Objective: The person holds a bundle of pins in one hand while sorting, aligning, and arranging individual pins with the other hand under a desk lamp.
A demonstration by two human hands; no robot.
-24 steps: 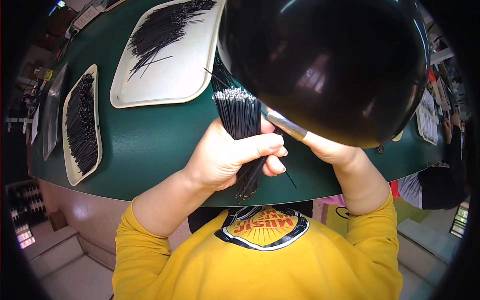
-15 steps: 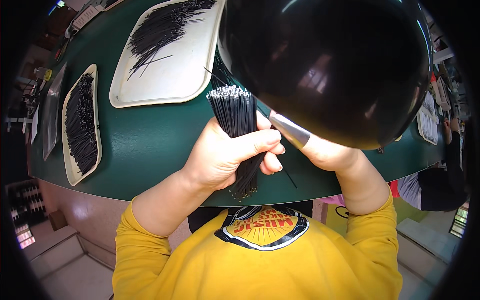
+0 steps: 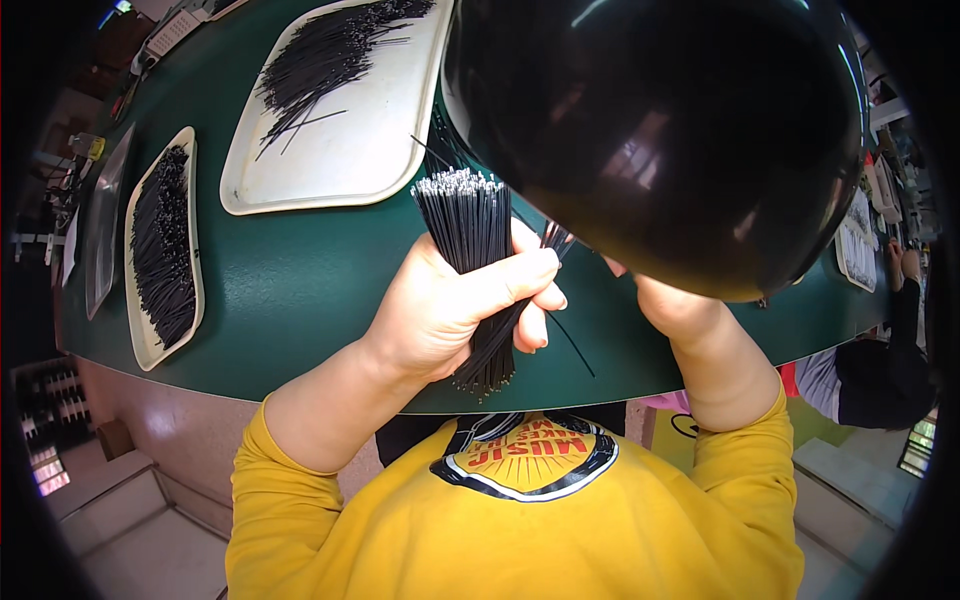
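Note:
A thick bundle of thin black wires (image 3: 465,222) with bare silvery tips stands almost upright in my left hand (image 3: 440,305), whose fingers and thumb are wrapped round it. A smaller tuft of black wires (image 3: 556,238) sticks up beside the left thumb tip. One loose black wire (image 3: 575,348) slants down to the right below the left fingers. My right hand (image 3: 680,305) is to the right, apart from the bundle. A large glossy black dome (image 3: 660,150) in front of the camera hides most of its fingers, so their grip does not show.
On the green table (image 3: 290,290), a white tray (image 3: 330,170) with black wires lies at the far left. A narrower tray (image 3: 148,352) of black wires sits nearer the left edge, beside a clear plastic lid-like piece (image 3: 108,230). Another person's arm (image 3: 905,310) is at the right.
My right hand has drawn back to the right from the left fingertips, under the black dome. The small wire tuft at my left thumb now shows. The left hand keeps its hold.

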